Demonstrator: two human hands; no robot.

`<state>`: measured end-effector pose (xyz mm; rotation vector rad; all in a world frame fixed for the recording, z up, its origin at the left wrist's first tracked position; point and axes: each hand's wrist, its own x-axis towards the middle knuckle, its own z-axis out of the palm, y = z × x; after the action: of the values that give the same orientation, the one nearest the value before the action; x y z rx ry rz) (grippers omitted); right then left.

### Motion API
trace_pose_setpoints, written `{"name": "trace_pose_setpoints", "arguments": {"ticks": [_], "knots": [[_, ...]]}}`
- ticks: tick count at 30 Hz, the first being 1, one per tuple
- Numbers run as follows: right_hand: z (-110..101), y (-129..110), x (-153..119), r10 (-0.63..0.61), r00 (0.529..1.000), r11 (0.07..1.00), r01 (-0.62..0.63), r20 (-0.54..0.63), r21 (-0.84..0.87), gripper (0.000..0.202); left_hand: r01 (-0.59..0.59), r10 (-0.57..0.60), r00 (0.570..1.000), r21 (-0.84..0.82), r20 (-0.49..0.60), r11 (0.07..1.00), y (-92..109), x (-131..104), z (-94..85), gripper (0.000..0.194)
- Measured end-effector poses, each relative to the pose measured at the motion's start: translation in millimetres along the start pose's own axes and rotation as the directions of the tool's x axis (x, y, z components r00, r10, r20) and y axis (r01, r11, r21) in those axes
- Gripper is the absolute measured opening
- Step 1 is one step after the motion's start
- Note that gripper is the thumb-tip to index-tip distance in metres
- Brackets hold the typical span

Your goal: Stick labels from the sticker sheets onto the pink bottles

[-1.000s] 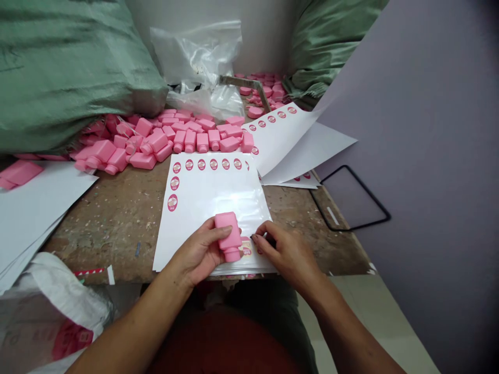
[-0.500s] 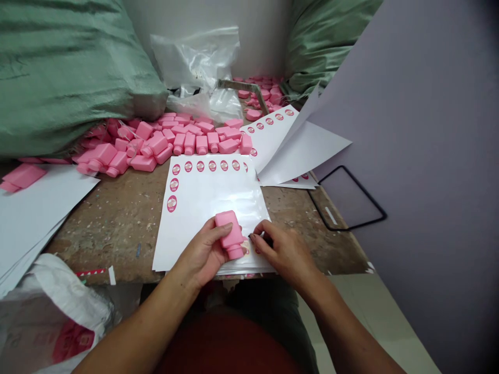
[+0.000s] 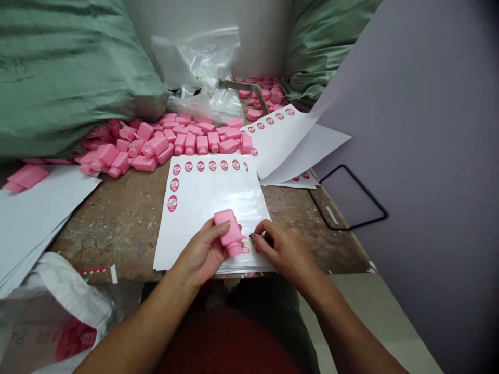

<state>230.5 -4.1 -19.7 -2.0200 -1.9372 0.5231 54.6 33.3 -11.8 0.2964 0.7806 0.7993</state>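
1. The left hand (image 3: 206, 248) has its thumb and fingers clamped on a pink bottle (image 3: 228, 231), held tilted above the near part of a white label sheet (image 3: 202, 218), its neck toward the near right.
2. The right hand (image 3: 290, 254) is at the near right of the same sheet, thumb and forefinger close together beside an oval label (image 3: 246, 247) partly hidden by the bottle. A small dark thing shows at the fingertips; whether they grip it, I cannot tell.
3. The bottle's upward face is plain pink, with no label on it; its underside is hidden.
4. On the sheet, six ovals run along the far edge, with two more down the left side. The wide middle is bare, so many labels seem already used, while these and the few at the near right are left.
5. More sheets (image 3: 284, 150) lie to the far right, some printed with ovals, so plenty of stock seems to remain.
6. Beyond the label sheet, a heap of pink bottles (image 3: 156, 143) spreads across the far side of the counter (image 3: 125, 223), beside a green sack (image 3: 78, 78). The faces that show look unlabelled, which suggests much is undone.
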Motion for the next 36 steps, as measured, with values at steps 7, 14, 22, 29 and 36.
{"name": "trace_pose_setpoints", "arguments": {"ticks": [7,14,22,29,36], "knots": [[-3.2,-0.1,1.6,-0.063,0.998,0.997,0.063,0.016,-0.043,0.017,-0.005,0.004,1.0,0.008,0.022,1.0,-0.2,0.3,1.7,0.022],[-1.4,3.5,0.9,0.016,0.999,0.989,-0.024,0.052,0.149,0.019,-0.007,0.007,1.0,-0.006,0.029,1.0,-2.0,1.1,-2.5,0.021],[-4.2,-9.9,0.3,-0.046,0.998,0.985,0.051,0.036,-0.163,0.022,0.009,-0.018,0.999,-0.193,-0.044,0.981,5.3,-1.0,-1.5,0.023],[3.3,-0.7,4.9,0.041,0.999,0.988,-0.042,0.009,0.15,0.029,-0.125,0.105,0.985,-0.154,-0.133,0.98,1.7,-0.6,-5.8,0.024],[-21.1,-0.2,-1.9,0.155,0.985,0.695,-0.158,0.069,0.701,0.042,-0.117,0.118,0.991,0.027,-0.061,0.993,-2.6,-7.7,-3.6,0.038]]}}
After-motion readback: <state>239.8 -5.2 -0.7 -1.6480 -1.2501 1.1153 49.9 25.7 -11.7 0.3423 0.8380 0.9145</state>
